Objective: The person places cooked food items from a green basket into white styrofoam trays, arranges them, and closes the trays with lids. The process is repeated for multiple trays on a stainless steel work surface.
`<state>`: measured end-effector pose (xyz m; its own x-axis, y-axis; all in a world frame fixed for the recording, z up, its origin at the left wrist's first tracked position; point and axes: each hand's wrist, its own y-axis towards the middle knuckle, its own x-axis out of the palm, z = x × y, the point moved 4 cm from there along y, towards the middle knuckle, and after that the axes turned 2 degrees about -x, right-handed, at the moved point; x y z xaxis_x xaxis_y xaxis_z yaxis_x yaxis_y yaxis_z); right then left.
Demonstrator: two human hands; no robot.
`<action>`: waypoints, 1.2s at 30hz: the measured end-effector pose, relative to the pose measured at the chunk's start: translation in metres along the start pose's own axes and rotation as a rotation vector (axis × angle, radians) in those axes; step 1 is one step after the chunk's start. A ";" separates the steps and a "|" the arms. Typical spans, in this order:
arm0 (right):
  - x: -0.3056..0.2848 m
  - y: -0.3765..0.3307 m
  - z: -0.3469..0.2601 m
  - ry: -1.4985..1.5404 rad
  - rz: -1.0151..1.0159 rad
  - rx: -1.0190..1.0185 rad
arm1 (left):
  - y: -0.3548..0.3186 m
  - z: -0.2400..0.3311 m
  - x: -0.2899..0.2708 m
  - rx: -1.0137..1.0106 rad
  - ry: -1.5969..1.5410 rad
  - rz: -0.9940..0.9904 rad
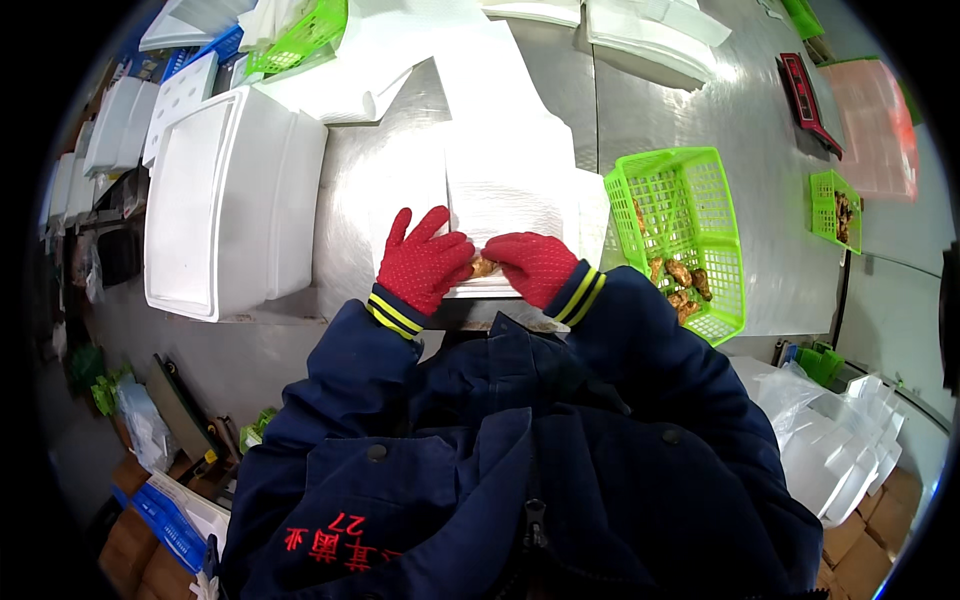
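Note:
A brown, knobbly mushroom-like piece (484, 267) lies at the near end of white paper sheets (505, 170) in front of me. My left hand (425, 262), in a red knitted glove, is beside it with fingers spread and the tips nearest the piece touching its left side. From the other side, my right hand (535, 265), gloved the same, has its fingers pressed together on the piece. Most of the piece is covered by the fingers. To the right, a green plastic basket (722, 225) holds several similar brown pieces (680, 273) at its near end.
A white foam box (230, 200) stands on the metal table (770, 255) at left. More white sheets (650, 40) lie at the far side. A red-framed scale (805, 105) and a small green basket (832, 210) are at far right. White trays (830, 450) are stacked at lower right.

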<state>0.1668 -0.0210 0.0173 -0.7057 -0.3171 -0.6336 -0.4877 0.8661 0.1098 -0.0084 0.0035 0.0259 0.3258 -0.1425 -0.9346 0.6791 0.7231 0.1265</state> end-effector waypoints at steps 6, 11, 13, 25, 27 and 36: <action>-0.013 -0.005 -0.006 -0.480 -0.323 0.027 | 0.003 0.009 0.009 0.041 0.052 -0.088; -0.026 -0.004 -0.005 -0.304 -0.017 -0.072 | 0.002 0.004 0.010 0.044 -0.057 -0.098; -0.047 -0.009 0.007 -0.228 0.275 0.106 | 0.004 0.000 -0.002 0.001 -0.260 0.005; -0.065 0.005 0.044 0.239 0.468 0.570 | 0.006 -0.045 -0.008 -0.424 -0.516 0.396; -0.071 -0.003 0.044 0.418 0.375 0.571 | 0.011 -0.047 -0.002 -0.425 -0.560 0.363; -0.062 -0.037 0.035 -0.170 0.426 0.292 | -0.008 -0.055 0.048 -0.561 -0.808 0.183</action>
<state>0.2465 -0.0194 0.0258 -0.7051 0.1314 -0.6968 0.0036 0.9833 0.1817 -0.0344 0.0283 -0.0387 0.8850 -0.2632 -0.3840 0.2329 0.9645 -0.1245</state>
